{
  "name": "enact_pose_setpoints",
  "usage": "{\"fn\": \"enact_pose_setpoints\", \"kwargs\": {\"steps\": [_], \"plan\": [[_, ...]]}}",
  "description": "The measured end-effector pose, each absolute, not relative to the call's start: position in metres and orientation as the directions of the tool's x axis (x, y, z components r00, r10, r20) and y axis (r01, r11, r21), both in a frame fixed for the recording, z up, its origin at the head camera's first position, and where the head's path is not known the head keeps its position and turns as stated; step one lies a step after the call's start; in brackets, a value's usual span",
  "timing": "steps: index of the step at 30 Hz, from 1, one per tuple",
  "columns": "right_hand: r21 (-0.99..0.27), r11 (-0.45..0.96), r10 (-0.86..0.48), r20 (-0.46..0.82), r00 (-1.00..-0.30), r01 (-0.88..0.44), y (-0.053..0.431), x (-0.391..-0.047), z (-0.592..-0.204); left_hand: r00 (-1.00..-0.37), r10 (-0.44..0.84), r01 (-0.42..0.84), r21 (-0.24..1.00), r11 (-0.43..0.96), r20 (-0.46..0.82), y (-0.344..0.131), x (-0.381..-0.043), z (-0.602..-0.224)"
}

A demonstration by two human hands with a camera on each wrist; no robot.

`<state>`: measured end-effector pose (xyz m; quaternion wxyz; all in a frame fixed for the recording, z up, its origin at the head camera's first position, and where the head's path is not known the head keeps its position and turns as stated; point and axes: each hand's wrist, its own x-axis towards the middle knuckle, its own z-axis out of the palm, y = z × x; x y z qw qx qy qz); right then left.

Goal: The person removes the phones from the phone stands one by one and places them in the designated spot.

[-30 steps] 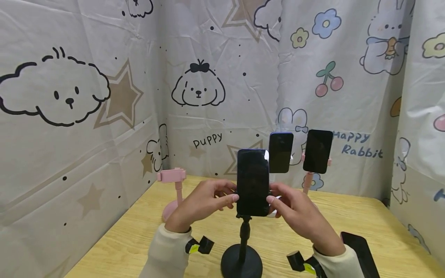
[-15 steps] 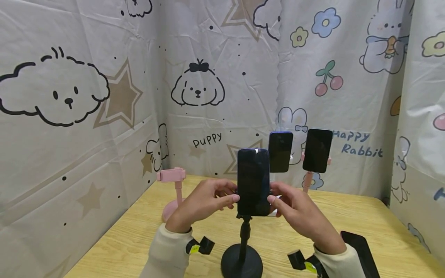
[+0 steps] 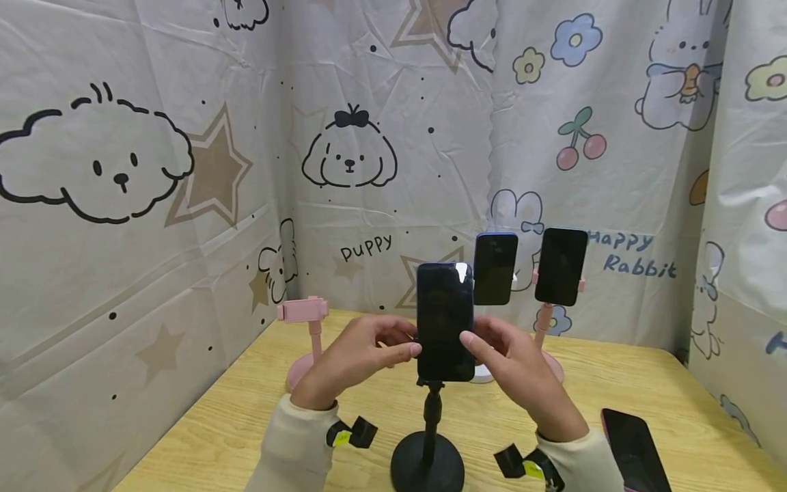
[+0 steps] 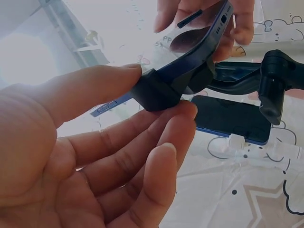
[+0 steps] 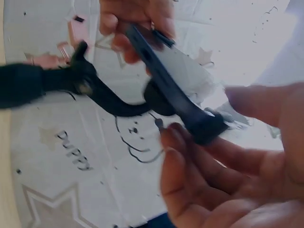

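Note:
A smartphone (image 3: 445, 321) with a dark screen stands upright in the clamp of a black phone holder (image 3: 433, 410). My left hand (image 3: 363, 355) pinches the clamp (image 4: 159, 90) at the phone's left edge, thumb on one side and fingertips on the other. On the right edge, my right hand (image 3: 519, 369) has its curled fingers behind the other end of the clamp. The right thumb overlaps the screen's edge in the head view; in the blurred right wrist view it shows a small gap to the clamp. Much of the clamp is hidden behind the phone.
Behind stand a blue-edged phone (image 3: 495, 268) and a phone (image 3: 561, 266) on a pink holder (image 3: 544, 324). Another pink holder (image 3: 304, 311) at the left bears no phone. A phone (image 3: 636, 447) lies on the wooden table (image 3: 233, 424) at the right. Printed curtains (image 3: 381, 205) enclose the table.
My right hand has shifted slightly left, and its thumb has moved from the clamp's side onto the screen's edge. The phone has shifted a little left. The left hand has hardly moved.

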<state>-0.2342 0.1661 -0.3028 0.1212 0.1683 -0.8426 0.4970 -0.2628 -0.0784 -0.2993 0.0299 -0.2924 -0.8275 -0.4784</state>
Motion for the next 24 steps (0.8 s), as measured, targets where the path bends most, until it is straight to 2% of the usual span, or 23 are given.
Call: {"fn": "enact_pose_setpoints", "kwargs": {"steps": [6,12,24], "plan": [[-0.882,0.242,-0.084,0.395,-0.915,-0.404,0.157,-0.237,-0.307,-0.858,0.416,0.458,0.816,0.353,0.302,-0.078,-0.263,-0.298],[-0.895,0.091,-0.062,0.432,-0.900,-0.436,0.151,-0.240,-0.306,-0.855,0.423,0.454,0.828,0.331,0.300,-0.076,-0.265,-0.297],[-0.904,0.031,-0.042,0.425,-0.904,-0.426,0.145,-0.241,-0.304,-0.849,0.429,0.465,0.824,0.325,0.310,-0.073,-0.266,-0.300]]}}
